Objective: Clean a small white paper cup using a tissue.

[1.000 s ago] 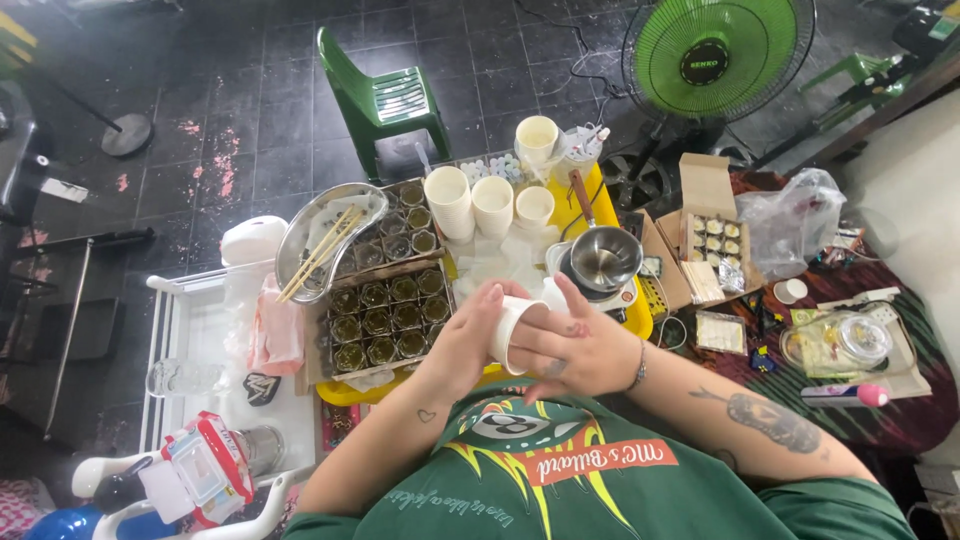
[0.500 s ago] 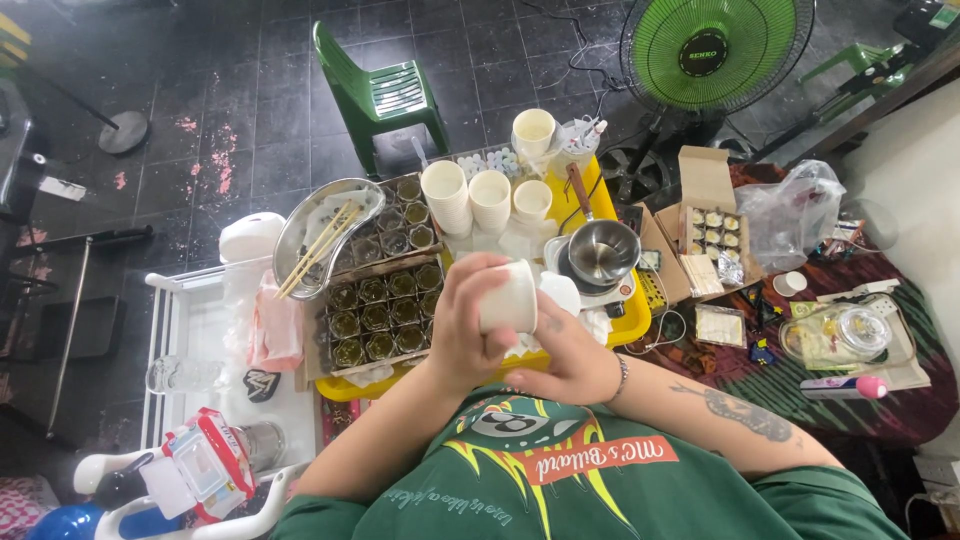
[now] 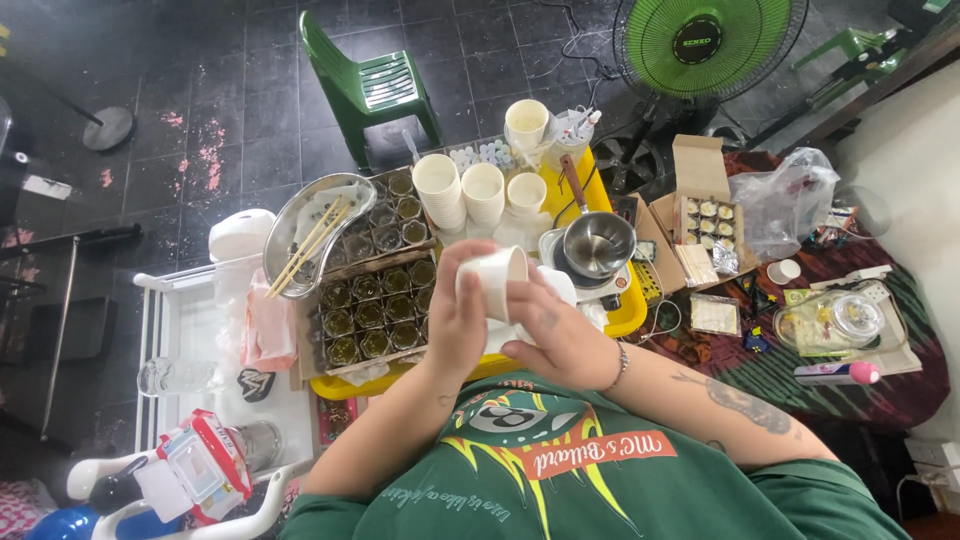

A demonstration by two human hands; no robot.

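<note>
My left hand (image 3: 455,320) grips a white paper cup (image 3: 497,280) tipped on its side, its mouth facing right. My right hand (image 3: 560,335) is cupped just under and right of the cup, fingers touching its rim area. Both hands hover over a yellow tray (image 3: 630,315). Directly left of my hands sits a wooden grid of small glass jars (image 3: 375,310) with dark contents. Beyond them stand stacks of white paper cups (image 3: 440,190).
A small steel pot (image 3: 598,243) sits on a scale at right. An oval metal dish with chopsticks (image 3: 310,235) lies at left. An open cardboard box (image 3: 705,215), plastic bag (image 3: 785,200), green chair (image 3: 370,85) and green fan (image 3: 700,40) surround the work area.
The cup rose from the tray between my hands and turned onto its side; my left hand now wraps it while my right hand dropped below it.
</note>
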